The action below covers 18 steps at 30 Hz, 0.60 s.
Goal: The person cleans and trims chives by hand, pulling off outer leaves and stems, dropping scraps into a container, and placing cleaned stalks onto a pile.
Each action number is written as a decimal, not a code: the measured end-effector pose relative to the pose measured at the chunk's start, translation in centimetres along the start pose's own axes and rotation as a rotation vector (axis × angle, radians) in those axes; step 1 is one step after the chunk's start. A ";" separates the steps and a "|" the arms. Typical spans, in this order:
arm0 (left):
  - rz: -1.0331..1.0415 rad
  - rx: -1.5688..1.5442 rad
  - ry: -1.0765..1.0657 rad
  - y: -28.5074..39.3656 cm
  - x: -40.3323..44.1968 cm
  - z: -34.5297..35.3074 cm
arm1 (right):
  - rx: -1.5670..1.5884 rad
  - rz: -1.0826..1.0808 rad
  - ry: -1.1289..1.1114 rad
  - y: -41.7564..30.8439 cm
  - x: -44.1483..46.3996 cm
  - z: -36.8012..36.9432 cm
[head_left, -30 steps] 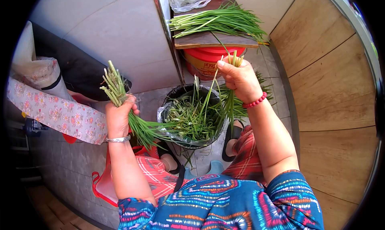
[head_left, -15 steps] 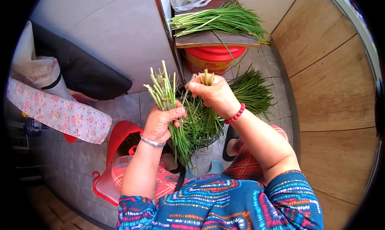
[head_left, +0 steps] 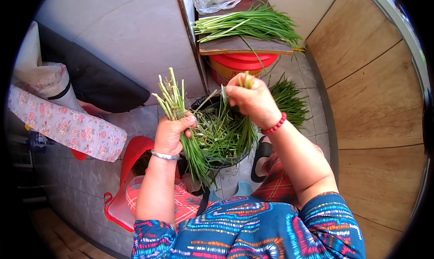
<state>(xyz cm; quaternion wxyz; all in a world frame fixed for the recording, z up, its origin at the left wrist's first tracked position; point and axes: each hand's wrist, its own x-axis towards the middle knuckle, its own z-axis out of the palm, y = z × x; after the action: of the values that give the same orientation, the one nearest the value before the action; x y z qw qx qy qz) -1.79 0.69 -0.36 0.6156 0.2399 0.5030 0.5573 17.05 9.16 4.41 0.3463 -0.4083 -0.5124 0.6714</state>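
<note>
My left hand [head_left: 172, 132] is closed round a bunch of garlic chives [head_left: 174, 98], pale stem ends up and green leaves hanging below; dry bits cling near the grip. My right hand [head_left: 253, 101] pinches a smaller bundle of chives [head_left: 246, 80], its cut ends showing above the fingers and leaves drooping under the palm. A thin pale strip hangs by the right fingertips. Below and between both hands stands a dark round container [head_left: 233, 162] full of loose green leaves and scraps [head_left: 217, 134].
Neatly laid chives [head_left: 246, 24] rest on a wooden board [head_left: 235, 44] above a red-lidded bucket [head_left: 244, 60], beside a clear plastic bag [head_left: 216, 0]. More chives [head_left: 289, 101] lie on the floor at right. A red bag [head_left: 131, 159] stands at left, wooden panels [head_left: 370, 87] at right.
My hands have moved apart: the left with its bunch shifts left, the right rises and shifts right with its bundle. More of the container's scraps show between them.
</note>
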 end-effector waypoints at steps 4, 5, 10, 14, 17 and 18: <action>0.021 -0.034 0.084 0.2 0.5 -1.0 | 0.138 -0.042 0.083 -0.8 0.1 -1.4; 0.022 -0.035 0.084 0.3 0.5 -0.9 | 0.130 -0.063 0.091 -0.6 0.1 -1.6; -0.074 -0.127 0.030 0.3 0.1 0.0 | -0.317 -0.042 -0.092 1.8 0.3 0.3; -0.105 -0.139 -0.036 0.0 -0.5 1.1 | -0.153 -0.158 -0.130 4.1 0.4 1.9; -0.122 -0.144 -0.077 -0.3 -0.9 1.8 | -0.063 -0.116 -0.153 3.9 -0.1 2.6; -0.098 -0.108 -0.078 -0.3 -1.0 2.1 | 0.014 -0.107 -0.170 3.9 -0.2 2.8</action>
<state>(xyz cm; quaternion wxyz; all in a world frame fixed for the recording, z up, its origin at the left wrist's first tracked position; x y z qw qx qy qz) 0.36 0.21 0.54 0.6734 0.2031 0.4590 0.5428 14.45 6.96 1.00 0.3397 -0.3195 -0.5563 0.6878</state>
